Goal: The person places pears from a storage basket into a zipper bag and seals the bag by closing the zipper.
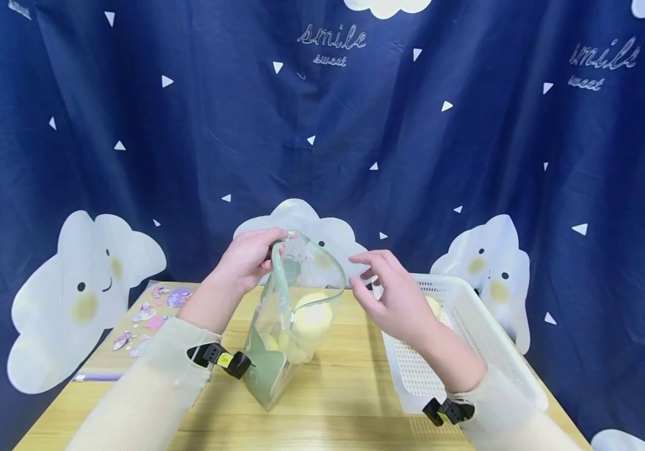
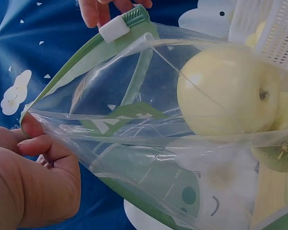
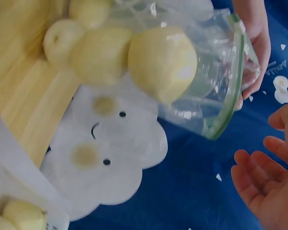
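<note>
Now | clear bag (image 1: pixel 266 371): long axis leaning, mouth up-right | left fingers (image 1: pixel 270 236) pinch rim (image 1: pixel 280 275) | right fingers (image 1: pixel 373 257) apart

Curtain (image 1: pixel 322 172), dark blue, printed with white clouds (image 1: pixel 88 266), triangles (image 1: pixel 580 229) and lettering (image 1: pixel 332 37). Table (image 1: pixel 334 388), pale wood. Sheet (image 1: pixel 133 322), flat on the table's left, with pink and purple pictures, purple near edge.

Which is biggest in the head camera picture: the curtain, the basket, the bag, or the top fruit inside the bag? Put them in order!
1. Curtain
2. Basket, partly hidden
3. Bag
4. Top fruit
</note>
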Tool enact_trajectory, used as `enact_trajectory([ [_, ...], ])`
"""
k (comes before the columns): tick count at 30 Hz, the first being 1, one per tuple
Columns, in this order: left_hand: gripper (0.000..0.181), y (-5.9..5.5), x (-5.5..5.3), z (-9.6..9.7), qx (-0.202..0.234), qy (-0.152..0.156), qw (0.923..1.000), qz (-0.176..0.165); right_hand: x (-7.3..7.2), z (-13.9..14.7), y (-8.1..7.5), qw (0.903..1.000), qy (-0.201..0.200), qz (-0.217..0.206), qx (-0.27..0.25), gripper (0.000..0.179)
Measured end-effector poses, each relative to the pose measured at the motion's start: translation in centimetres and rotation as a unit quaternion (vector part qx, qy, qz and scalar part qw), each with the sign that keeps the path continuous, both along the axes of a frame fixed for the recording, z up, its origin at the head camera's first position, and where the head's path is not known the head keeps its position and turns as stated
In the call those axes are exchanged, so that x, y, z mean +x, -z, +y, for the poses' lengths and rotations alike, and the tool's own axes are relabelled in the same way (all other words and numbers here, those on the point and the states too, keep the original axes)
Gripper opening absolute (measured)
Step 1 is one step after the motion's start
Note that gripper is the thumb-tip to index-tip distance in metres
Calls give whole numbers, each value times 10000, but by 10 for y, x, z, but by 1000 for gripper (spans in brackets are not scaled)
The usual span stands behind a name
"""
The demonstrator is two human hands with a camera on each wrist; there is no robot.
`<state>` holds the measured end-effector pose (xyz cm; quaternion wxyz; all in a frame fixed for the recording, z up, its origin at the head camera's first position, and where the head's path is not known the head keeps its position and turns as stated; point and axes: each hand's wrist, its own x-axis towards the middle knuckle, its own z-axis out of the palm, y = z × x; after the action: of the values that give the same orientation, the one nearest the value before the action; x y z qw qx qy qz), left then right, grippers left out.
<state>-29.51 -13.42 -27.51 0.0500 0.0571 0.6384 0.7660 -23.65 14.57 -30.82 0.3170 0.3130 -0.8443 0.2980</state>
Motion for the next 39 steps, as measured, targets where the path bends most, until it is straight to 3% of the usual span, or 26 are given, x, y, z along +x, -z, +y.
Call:
enact_trajectory([
  [8, 20, 0, 1, -1, 7, -44, 10000, -6, 21, -24, 23, 9997, -40, -145, -215, 14],
  [15, 33, 0, 0, -1, -128, 51, 9999, -28, 40, -42, 32, 9984, -163, 261, -483, 9],
  [19, 26, 0, 0, -2, -78, 41, 10000, -22, 45, -53, 38, 9989, -285, -253, -275, 7],
  [28, 23, 4, 1, -2, 37, 63, 10000, -25, 43, -83, 53, 9932, 72, -1151, -140, 13],
  [34, 29, 3, 1, -3, 43, 60, 10000, -65, 40, -85, 48, 9902, 251, -1364, -158, 6],
  [39, 20, 4, -2, -3, 126, 5, 9999, -68, 30, -69, 36, 9851, 485, -1626, -286, 8],
])
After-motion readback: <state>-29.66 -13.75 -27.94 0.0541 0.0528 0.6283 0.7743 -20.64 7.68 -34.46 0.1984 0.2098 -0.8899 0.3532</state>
